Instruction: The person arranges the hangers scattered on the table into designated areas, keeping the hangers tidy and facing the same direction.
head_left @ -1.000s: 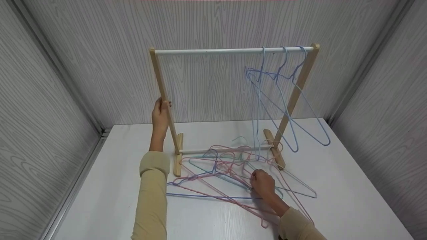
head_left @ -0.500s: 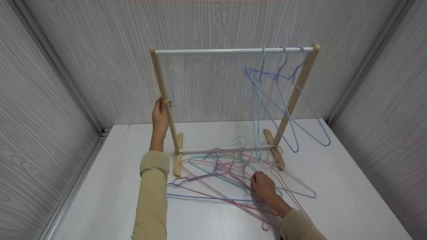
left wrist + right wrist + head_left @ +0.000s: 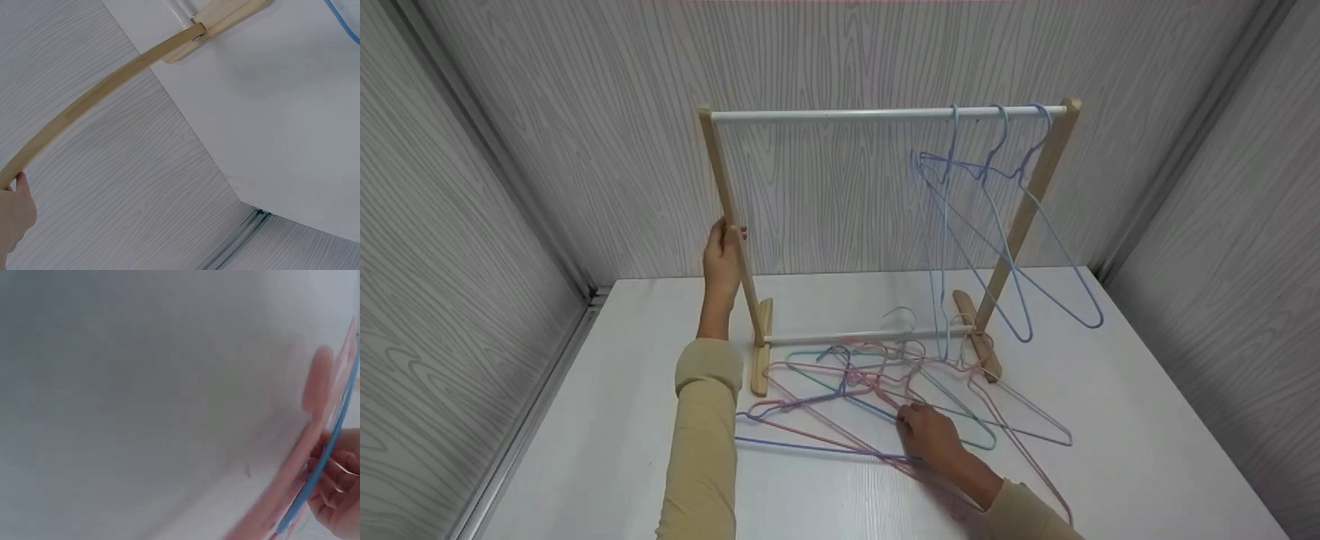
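Head view: near the front edge of the white table (image 3: pixel 585 420), two buff sleeves (image 3: pixel 701 450), the right forearm in the way of several pink wire ends. In the curled fingers of the right hand (image 3: pixel 931 436), a pinch on the corner of a blue hanger (image 3: pixel 810 446) in a loose pile; in the right wrist view, blurred pink wire close beside the same fingers. Crossed over and under one another in the pile, from mid-table toward the right edge: pink hangers (image 3: pixel 1011 438), a teal hanger (image 3: pixel 960 403) and a pale greyish one (image 3: pixel 1031 406). Behind, partly overlaid by hooks, the rack's lower rail (image 3: pixel 825 339) between wooden feet (image 3: pixel 761 375). Around the left upright (image 3: pixel 720 176), well above table level, a grasp by the left hand (image 3: pixel 722 255), thumb visible in the left wrist view. On the upper rail (image 3: pixel 825 116), toward the right end, three hung blue hangers (image 3: pixel 986 161). Beyond the table's back edge, a grained grey wall (image 3: pixel 825 187).
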The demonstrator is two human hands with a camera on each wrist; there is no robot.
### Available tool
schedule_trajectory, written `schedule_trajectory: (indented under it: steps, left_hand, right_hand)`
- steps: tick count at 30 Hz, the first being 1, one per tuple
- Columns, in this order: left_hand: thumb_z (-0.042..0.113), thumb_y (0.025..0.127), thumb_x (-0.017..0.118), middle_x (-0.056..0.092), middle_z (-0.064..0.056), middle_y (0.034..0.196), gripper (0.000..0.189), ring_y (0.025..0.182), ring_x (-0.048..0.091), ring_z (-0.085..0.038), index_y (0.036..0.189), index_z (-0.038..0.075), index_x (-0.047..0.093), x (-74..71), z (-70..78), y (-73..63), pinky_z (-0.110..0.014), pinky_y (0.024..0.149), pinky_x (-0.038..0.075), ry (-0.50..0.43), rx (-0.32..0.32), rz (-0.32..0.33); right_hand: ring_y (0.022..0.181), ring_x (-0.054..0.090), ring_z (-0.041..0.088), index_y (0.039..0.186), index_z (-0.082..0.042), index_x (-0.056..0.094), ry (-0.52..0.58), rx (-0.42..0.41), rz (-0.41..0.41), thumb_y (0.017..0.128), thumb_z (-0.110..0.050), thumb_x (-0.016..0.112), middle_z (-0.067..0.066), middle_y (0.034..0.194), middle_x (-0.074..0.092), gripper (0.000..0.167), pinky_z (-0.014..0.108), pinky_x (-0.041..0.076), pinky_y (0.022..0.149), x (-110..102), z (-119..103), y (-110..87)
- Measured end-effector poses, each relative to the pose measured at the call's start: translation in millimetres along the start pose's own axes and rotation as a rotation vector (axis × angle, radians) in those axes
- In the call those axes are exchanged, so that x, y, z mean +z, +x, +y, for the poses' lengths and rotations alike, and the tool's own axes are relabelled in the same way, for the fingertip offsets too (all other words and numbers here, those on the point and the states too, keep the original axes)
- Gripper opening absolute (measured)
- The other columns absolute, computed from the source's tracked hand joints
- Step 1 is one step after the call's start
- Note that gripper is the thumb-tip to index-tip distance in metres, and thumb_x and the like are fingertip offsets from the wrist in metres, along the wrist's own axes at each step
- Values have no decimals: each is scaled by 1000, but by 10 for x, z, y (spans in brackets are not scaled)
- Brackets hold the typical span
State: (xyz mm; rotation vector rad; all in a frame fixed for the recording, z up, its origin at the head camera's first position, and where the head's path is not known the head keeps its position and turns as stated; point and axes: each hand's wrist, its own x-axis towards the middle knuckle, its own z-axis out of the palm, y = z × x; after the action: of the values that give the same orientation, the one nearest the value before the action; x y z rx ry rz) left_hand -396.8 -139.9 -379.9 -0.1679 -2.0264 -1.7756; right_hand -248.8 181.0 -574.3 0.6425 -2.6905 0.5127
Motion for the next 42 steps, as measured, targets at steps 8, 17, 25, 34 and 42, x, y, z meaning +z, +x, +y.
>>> schedule_trajectory:
  steps: [8, 17, 25, 34, 42]
  left_hand:
    - [28, 101, 34, 53, -17, 119, 45, 113, 47, -25, 136, 1, 37, 9, 1, 2, -40, 95, 34, 14, 9, 0]
    - [27, 101, 35, 54, -16, 117, 43, 112, 47, -24, 136, 1, 38, 25, -18, -6, -38, 95, 34, 2, -2, -2]
    - [24, 102, 35, 53, -18, 116, 42, 112, 47, -24, 135, -1, 38, 19, 3, -4, -37, 95, 33, -6, 36, -14]
    - [22, 101, 36, 54, -21, 114, 39, 109, 49, -25, 132, -2, 41, 9, 13, 1, -37, 94, 34, -5, 47, 0]
    - [21, 102, 35, 54, -23, 114, 39, 109, 49, -25, 132, -3, 41, 2, 6, 6, -38, 94, 34, 13, 47, 11]
  right_hand:
    - [82, 57, 17, 103, -5, 65, 218, 45, 23, 87, 2, 60, 2, 92, 60, 19, 34, 49, 72, -117, 12, -44]
    - [77, 56, 17, 103, 3, 67, 468, 150, -35, 90, 4, 55, 8, 90, 63, 18, 30, 48, 67, -237, 81, 2]
    - [74, 54, 22, 102, 3, 68, 668, 340, -120, 92, -3, 54, 13, 97, 65, 19, 27, 42, 59, -391, 116, 140]
    - [50, 36, 7, 106, 11, 63, 800, 421, -214, 92, -1, 52, 20, 94, 65, 22, 21, 31, 47, -557, 77, 268]
    - [44, 28, 4, 108, 15, 60, 859, 403, -282, 90, 1, 50, 22, 97, 64, 24, 20, 29, 45, -618, -5, 297]
